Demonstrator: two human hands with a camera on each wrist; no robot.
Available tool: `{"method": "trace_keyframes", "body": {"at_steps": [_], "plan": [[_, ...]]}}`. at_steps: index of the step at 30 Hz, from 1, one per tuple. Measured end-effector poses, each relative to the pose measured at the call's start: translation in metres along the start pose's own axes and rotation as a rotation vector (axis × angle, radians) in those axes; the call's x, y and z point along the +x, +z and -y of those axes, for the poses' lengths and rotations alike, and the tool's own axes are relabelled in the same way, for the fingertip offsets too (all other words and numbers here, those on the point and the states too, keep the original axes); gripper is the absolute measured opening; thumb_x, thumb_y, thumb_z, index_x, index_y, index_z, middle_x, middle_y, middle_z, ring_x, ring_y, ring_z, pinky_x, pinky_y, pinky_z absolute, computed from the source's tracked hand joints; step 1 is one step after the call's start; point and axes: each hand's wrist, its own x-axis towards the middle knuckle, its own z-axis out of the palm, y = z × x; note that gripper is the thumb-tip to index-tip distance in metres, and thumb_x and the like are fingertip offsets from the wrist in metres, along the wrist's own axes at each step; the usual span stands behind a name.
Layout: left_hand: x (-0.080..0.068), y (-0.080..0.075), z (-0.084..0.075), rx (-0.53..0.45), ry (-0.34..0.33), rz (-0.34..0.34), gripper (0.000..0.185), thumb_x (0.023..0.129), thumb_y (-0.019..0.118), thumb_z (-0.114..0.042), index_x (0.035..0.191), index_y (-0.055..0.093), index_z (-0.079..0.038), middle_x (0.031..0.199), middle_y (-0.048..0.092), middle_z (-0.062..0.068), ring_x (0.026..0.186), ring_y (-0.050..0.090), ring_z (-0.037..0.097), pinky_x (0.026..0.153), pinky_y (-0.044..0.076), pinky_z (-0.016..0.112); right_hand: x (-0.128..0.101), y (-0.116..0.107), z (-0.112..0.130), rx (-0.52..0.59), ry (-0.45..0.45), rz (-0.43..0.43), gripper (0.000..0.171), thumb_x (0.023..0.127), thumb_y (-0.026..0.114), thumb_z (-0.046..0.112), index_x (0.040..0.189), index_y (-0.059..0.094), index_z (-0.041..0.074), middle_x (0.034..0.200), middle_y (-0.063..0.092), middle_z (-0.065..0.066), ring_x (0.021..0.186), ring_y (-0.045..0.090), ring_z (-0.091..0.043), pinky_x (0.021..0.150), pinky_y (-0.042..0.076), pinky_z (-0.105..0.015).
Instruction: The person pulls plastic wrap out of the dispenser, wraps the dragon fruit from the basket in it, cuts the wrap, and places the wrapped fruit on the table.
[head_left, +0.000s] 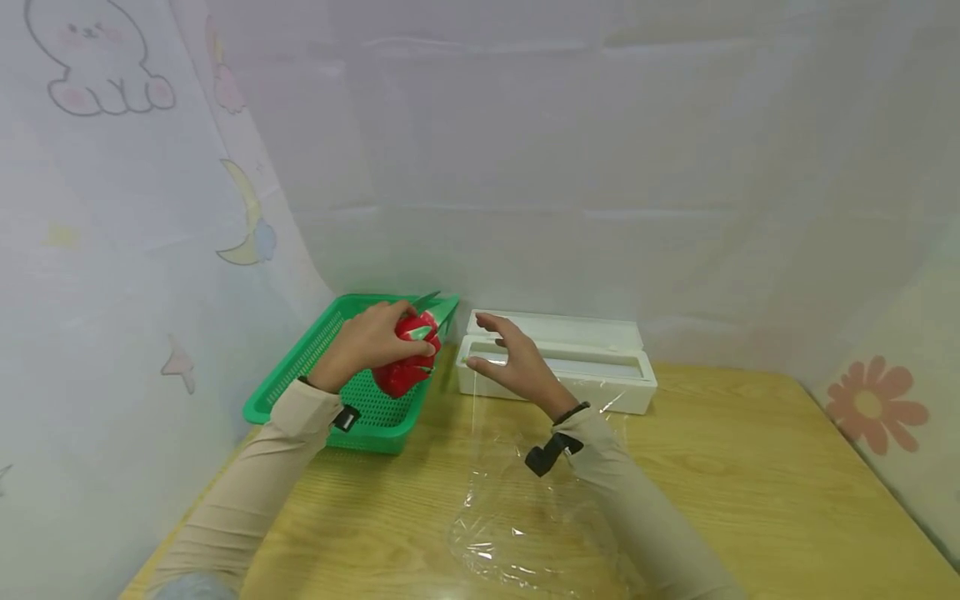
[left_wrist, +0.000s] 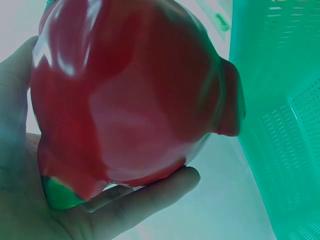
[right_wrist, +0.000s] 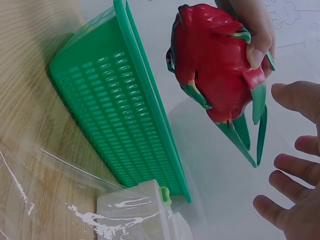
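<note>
Two hands work left of centre in the head view: the left hand [head_left: 369,342] grips a red dragon fruit [head_left: 405,360] above the green basket [head_left: 300,375]. Right of it, the right hand [head_left: 513,362] hovers with fingers spread wide, holding nothing, before the white box [head_left: 600,367], above the clear film [head_left: 517,517] on the table [head_left: 750,483].

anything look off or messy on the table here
Mostly tidy. The one untidy thing is the sheet of cling film pulled out from the white dispenser box: it lies wrinkled and bunched on the wooden table. The dragon fruit in the left hand looks undamaged.
</note>
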Motion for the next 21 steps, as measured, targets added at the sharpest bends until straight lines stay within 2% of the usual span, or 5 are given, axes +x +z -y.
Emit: {"method": "trace_keyframes", "body": {"at_steps": [8, 21], "plan": [[0.001, 0.001, -0.010, -0.009, 0.024, -0.023, 0.062, 0.082, 0.070, -0.055, 0.127, 0.059, -0.013, 0.109, 0.063, 0.006, 0.091, 0.061, 0.023, 0.064, 0.056, 0.036, -0.004, -0.006, 0.000, -0.003, 0.001, -0.008, 0.071, 0.091, 0.074, 0.015, 0.150, 0.037, 0.000, 0.150, 0.044, -0.019, 0.138, 0.042, -0.033, 0.107, 0.042, -0.051], [0.005, 0.006, -0.020, -0.011, 0.078, -0.041, 0.063, 0.082, 0.071, -0.056, 0.126, 0.058, -0.014, 0.110, 0.063, 0.006, 0.091, 0.061, 0.023, 0.068, 0.057, 0.040, -0.011, -0.016, -0.005, -0.016, 0.001, -0.030, 0.072, 0.091, 0.074, 0.016, 0.150, 0.037, 0.000, 0.151, 0.043, -0.019, 0.139, 0.041, -0.034, 0.107, 0.041, -0.055]]}}
